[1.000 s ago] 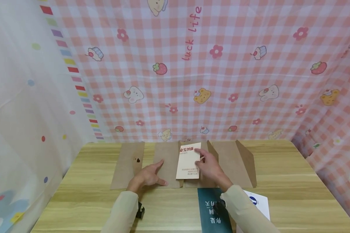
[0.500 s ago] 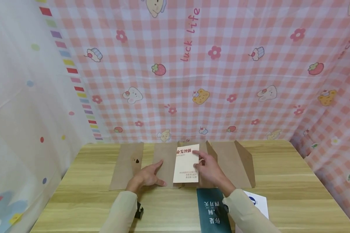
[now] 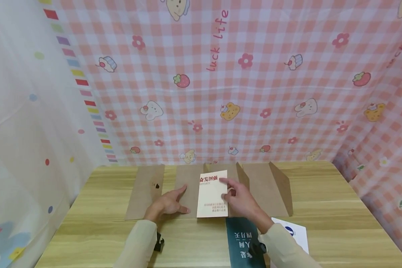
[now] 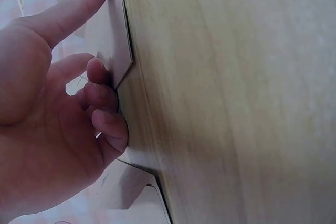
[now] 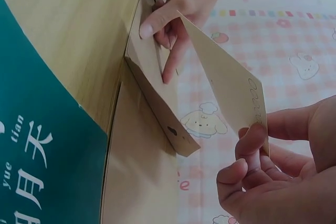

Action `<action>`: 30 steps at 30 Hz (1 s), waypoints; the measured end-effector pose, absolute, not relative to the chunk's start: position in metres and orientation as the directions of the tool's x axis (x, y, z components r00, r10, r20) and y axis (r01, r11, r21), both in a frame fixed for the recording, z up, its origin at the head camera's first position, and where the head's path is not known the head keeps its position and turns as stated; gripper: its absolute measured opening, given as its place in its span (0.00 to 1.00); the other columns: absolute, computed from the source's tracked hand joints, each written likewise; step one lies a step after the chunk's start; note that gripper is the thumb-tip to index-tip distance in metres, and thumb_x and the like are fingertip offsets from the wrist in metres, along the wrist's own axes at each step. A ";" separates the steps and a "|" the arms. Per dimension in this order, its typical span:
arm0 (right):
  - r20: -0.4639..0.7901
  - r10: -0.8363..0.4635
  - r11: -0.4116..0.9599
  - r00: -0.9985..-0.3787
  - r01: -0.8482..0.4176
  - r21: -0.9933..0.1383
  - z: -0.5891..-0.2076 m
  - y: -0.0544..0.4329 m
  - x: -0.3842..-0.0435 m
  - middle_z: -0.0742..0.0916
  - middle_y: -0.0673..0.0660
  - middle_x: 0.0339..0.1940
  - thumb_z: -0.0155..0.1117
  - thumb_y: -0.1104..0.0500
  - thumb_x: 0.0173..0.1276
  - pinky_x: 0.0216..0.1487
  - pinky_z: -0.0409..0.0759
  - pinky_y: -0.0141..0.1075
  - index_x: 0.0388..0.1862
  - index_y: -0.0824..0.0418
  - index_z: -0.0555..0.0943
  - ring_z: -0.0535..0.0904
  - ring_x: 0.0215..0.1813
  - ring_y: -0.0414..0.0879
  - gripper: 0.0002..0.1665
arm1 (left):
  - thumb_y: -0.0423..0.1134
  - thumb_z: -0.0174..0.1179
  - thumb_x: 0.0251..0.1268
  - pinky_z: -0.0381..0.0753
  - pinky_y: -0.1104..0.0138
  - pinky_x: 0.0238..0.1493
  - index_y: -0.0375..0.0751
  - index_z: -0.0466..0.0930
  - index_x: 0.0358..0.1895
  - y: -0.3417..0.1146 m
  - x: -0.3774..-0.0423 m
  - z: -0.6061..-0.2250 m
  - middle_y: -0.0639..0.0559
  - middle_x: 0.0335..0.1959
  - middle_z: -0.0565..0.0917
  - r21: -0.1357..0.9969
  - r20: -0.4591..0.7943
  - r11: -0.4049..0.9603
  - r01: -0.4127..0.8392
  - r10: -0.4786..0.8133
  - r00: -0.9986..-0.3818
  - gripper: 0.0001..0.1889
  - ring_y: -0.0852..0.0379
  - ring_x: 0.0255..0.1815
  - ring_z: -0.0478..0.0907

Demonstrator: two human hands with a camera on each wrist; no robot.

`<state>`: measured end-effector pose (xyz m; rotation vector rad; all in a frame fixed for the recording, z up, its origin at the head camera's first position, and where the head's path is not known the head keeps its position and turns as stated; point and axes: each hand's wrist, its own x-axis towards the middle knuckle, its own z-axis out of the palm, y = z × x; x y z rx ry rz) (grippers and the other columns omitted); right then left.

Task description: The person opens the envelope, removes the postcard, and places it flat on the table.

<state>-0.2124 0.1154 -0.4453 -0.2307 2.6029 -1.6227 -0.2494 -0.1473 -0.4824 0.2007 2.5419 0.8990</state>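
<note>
Brown envelope, plain, lower centre of head view. Cream card, red heading, small print below, overlaps envelope's right side there. Right hand: fingers pinching card's right edge. Left hand on envelope, thumb and forefinger apart. Only right wrist view shows card's looped black scribble.

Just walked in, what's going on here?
A person's right hand pinches a cream card by one edge, raised above a row of brown envelopes on the table. The left hand rests thumb and forefinger, spread apart, on one of those envelopes. A teal card and a white card lie nearer the person, partly hidden by the right arm.
</note>
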 end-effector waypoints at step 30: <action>-0.013 -0.396 0.267 -0.918 -0.102 -0.958 -0.455 0.116 -0.179 0.75 0.55 0.32 0.66 0.71 0.62 0.25 0.65 0.27 0.69 0.68 0.71 0.65 0.23 0.36 0.34 | 0.44 0.74 0.54 0.52 0.44 0.75 0.47 0.53 0.79 -0.148 -0.249 -0.481 0.37 0.77 0.58 0.640 -0.336 0.768 0.001 0.282 -0.898 0.51 0.36 0.78 0.53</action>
